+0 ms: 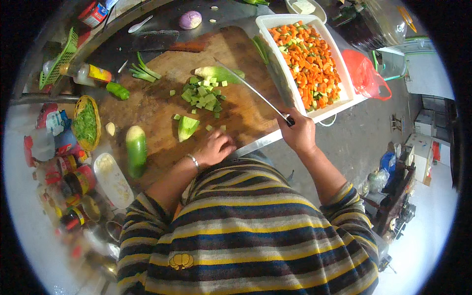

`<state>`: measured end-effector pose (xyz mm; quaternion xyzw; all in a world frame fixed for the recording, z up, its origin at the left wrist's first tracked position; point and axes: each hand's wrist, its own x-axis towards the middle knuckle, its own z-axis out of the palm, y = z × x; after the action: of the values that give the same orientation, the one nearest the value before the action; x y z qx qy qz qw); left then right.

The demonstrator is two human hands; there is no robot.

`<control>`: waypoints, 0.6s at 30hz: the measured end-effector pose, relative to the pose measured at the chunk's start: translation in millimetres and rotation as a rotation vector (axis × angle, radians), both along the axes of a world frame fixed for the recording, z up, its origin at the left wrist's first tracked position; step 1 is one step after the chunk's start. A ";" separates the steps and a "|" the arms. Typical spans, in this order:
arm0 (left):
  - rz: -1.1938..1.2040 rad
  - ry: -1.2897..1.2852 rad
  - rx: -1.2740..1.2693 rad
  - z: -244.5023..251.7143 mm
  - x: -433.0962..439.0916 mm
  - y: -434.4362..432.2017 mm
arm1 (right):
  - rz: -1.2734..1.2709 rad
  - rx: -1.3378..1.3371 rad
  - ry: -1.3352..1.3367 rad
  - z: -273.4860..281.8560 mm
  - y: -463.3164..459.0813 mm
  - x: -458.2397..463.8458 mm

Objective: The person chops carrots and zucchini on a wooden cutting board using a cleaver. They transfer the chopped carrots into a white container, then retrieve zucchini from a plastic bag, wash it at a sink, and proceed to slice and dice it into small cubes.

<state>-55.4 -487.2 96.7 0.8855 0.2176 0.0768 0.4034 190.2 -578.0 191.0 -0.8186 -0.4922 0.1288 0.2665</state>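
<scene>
My right hand (298, 129) grips the handle of a kitchen knife (254, 88). Its thin blade slants up and left over a wooden cutting board (155, 107). At the board's front edge rests my left hand (215, 147), fingers curled and partly hidden; whether anything is under them I cannot tell. Just beyond those fingers lie small green cubes (209, 128). A cut zucchini chunk (188, 127) sits up and left of that hand. Diced zucchini (202, 96) is heaped mid-board, below a long zucchini piece (217, 73). Another zucchini piece (136, 153) lies at the left.
A white tub (262, 24) of diced carrot and green pieces stands right of the board, beside a red plastic bag (365, 75). Further back are a cleaver (156, 40) and a purple onion (190, 20). Leftward are a glass bottle (88, 74), a wicker basket (96, 136) and a white dish (118, 190).
</scene>
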 end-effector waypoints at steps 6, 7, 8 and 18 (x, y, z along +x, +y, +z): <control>0.188 -0.348 0.251 -8.4 17.1 15.3 | 0.028 -0.053 0.107 7.3 4.4 -24.2; 0.212 -0.347 0.250 -6.9 8.1 11.0 | 0.098 -0.111 0.121 9.5 4.2 -29.7; 0.280 -0.393 0.373 -6.1 -5.2 9.0 | 0.168 -0.168 0.135 11.6 3.9 -35.7; 0.633 -0.197 0.360 -37.0 -74.2 22.1 | 0.532 -0.352 -0.015 18.9 7.2 -79.9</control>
<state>-129.6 -465.1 59.7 0.8194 0.4237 0.3196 0.2168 110.3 -570.8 209.9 -0.6959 -0.6609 0.2712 0.0739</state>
